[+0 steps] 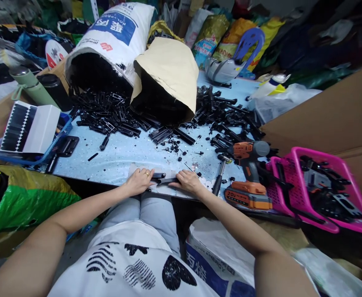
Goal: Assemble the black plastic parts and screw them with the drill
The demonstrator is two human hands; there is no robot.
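Note:
At the table's front edge my left hand (140,180), with a ring on one finger, is closed on the end of a black plastic part (158,175). My right hand (189,181) grips a second long black part (166,180) from the other side. The two pieces meet or overlap between my hands; whether they are joined I cannot tell. Beneath them lies a pale sheet (133,168) on the blue tabletop (116,159). Just beyond my hands are small black knobs with metal pins (180,159) and a thin metal rod (187,166).
To the right are a hammer (219,177), an orange cordless drill (248,165) and a pink basket (297,154) of black parts. Behind, a white sack (144,24) and a tan sack (171,62) lie among piled black parts (106,111). A blue basket (49,154) stands left.

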